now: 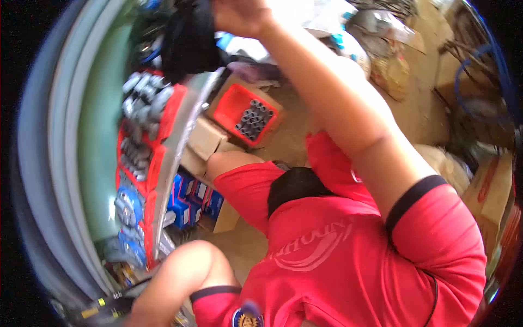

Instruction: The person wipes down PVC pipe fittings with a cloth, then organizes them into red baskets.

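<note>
My right hand (239, 16) is at the top edge, with my bare arm stretched up to it from the right. It grips a dark black item (190, 46), soft-looking and blurred, which hangs over the upper end of the shelf. The frame edge and the item hide most of its fingers. My left arm bends at the lower left, and its hand is out of view past the bottom edge. Left of my body, red bins (166, 122) hold grey fittings (144, 98) and blue-wrapped round parts (129, 206).
A red tray (231, 111) of grey tubes sits in a cardboard box between my legs and the shelf. Blue boxes (190, 201) are stacked under the shelf edge (180, 147). Clear bags (389, 71), a blue cable (463, 87) and cartons (487, 191) lie at the right.
</note>
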`<state>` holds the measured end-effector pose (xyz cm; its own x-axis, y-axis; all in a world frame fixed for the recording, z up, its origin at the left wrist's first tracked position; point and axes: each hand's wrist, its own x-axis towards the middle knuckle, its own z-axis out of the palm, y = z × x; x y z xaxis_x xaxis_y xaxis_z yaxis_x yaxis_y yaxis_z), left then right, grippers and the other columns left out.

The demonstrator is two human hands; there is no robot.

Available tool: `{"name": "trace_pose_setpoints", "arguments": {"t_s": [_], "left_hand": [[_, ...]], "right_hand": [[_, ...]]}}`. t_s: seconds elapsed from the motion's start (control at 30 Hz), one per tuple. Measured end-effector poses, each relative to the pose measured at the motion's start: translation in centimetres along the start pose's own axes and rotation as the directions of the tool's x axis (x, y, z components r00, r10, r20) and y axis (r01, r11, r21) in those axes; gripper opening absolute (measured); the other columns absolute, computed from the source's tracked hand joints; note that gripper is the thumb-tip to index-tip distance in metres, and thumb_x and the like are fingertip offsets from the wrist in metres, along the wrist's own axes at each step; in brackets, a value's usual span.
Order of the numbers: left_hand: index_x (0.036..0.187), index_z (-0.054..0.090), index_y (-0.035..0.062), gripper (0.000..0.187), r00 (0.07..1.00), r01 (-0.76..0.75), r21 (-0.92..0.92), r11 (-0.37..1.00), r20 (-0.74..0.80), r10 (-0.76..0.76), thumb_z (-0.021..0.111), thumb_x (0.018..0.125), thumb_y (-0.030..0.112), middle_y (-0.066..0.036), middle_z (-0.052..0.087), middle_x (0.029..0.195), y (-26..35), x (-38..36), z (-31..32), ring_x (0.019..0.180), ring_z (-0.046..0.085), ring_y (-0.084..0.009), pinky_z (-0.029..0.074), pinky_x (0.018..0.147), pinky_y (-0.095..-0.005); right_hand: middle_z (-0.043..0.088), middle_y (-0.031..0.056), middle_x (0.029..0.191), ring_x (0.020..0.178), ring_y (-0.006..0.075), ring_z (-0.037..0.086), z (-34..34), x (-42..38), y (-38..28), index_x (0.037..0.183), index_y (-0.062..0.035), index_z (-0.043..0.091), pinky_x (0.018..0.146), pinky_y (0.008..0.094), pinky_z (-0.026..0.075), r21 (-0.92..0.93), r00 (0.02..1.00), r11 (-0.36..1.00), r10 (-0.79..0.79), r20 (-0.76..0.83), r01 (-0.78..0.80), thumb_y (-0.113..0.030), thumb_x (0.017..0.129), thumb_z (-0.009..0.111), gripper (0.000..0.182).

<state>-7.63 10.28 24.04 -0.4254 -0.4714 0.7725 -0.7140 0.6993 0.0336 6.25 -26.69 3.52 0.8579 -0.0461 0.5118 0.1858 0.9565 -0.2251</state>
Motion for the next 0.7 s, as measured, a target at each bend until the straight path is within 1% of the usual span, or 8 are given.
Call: {"name": "trace_pose_setpoints", "arguments": {"t_s": [0.13,0.2,0.27,0.3,0.43,0.5,0.57,0.7], "left_hand": [[0.087,0.061,0.0035,0.019,0.768,0.608,-0.038,0.793,-0.222,-0.600,0.067,0.092,0.020,-0.006,0.062,0.079,-4.5,-9.3,2.5,0.073,0.061,-0.0169,0.050,0.075,-0.0321],[0.075,0.060,0.0017,0.020,0.436,0.883,0.004,0.469,-0.373,-0.819,0.071,0.090,0.011,-0.005,0.060,0.070,-5.4,-15.6,2.3,0.065,0.059,-0.0147,0.050,0.072,-0.0298],[0.094,0.069,-0.0046,0.015,0.010,1.000,0.021,-0.001,-0.527,-0.850,0.069,0.092,0.010,-0.010,0.069,0.081,-5.4,-22.4,0.6,0.077,0.065,-0.0150,0.052,0.081,-0.0308],[0.101,0.071,-0.0055,0.019,-0.158,0.980,0.006,-0.199,-0.590,-0.792,0.069,0.093,0.012,-0.011,0.072,0.087,-6.2,-24.8,-0.2,0.081,0.067,-0.0145,0.052,0.083,-0.0302],[0.121,0.068,0.0010,0.032,-0.060,0.793,0.417,-0.444,-0.671,-0.739,0.065,0.095,0.018,-0.019,0.073,0.109,-6.8,-36.7,-5.2,0.100,0.071,-0.0313,0.053,0.090,-0.0369],[0.126,0.068,0.0151,0.043,-0.261,0.480,0.497,-0.723,-0.706,-0.659,0.070,0.089,0.038,-0.017,0.070,0.120,-6.8,-40.3,-7.3,0.115,0.064,-0.0370,0.048,0.097,-0.0533],[0.123,0.070,0.0213,0.047,-0.401,0.359,0.438,-0.824,-0.724,-0.560,0.075,0.083,0.044,-0.015,0.070,0.123,-7.9,-38.5,-7.4,0.120,0.062,-0.0332,0.046,0.097,-0.0568],[0.119,0.072,0.0232,0.052,-0.408,0.176,0.510,-0.842,-0.740,-0.534,0.082,0.073,0.046,-0.008,0.070,0.124,-9.2,-37.0,-8.3,0.119,0.064,-0.0302,0.044,0.098,-0.0562]], "right_hand": [[0.062,0.0131,0.122,0.111,0.0279,0.064,0.5,0.7,0.3,0.148,-0.0125,0.038,0.096,0.0445,0.055,-0.237,0.990,0.969,-0.033,0.134,0.065,0.006,0.087,0.047,0.064],[0.061,0.0125,0.123,0.109,0.0257,0.065,2.3,0.2,0.4,0.152,-0.0141,0.032,0.093,0.0410,0.057,-0.299,0.998,0.953,-0.055,0.014,0.057,0.009,0.083,0.052,0.075],[0.060,0.0124,0.124,0.107,0.0244,0.066,3.0,0.6,0.3,0.152,-0.0135,0.033,0.090,0.0396,0.058,-0.402,0.997,0.913,-0.077,-0.003,0.069,0.007,0.083,0.057,0.076],[0.060,0.0124,0.125,0.107,0.0239,0.067,3.1,0.8,0.1,0.151,-0.0127,0.033,0.090,0.0392,0.058,-0.487,0.993,0.866,-0.109,0.044,0.117,0.004,0.083,0.060,0.075],[0.066,0.0146,0.121,0.111,0.0273,0.066,1.3,0.7,-0.5,0.141,-0.0074,0.049,0.099,0.0455,0.055,-0.337,0.987,0.938,-0.127,-0.103,0.086,-0.028,0.083,0.081,0.069],[0.065,0.0148,0.128,0.118,0.0314,0.063,-2.3,0.5,-0.9,0.135,-0.0074,0.058,0.107,0.0484,0.049,-0.271,0.972,0.955,-0.169,-0.163,0.121,-0.053,0.080,0.080,0.075],[0.065,0.0147,0.128,0.117,0.0315,0.063,-3.3,0.4,-1.2,0.135,-0.0076,0.058,0.106,0.0484,0.049,-0.232,0.961,0.962,-0.194,-0.196,0.147,-0.055,0.080,0.078,0.075],[0.066,0.0146,0.126,0.116,0.0316,0.063,-3.5,0.4,-2.0,0.134,-0.0079,0.059,0.105,0.0484,0.049,-0.152,0.952,0.972,-0.209,-0.222,0.178,-0.058,0.081,0.075,0.075]]}}
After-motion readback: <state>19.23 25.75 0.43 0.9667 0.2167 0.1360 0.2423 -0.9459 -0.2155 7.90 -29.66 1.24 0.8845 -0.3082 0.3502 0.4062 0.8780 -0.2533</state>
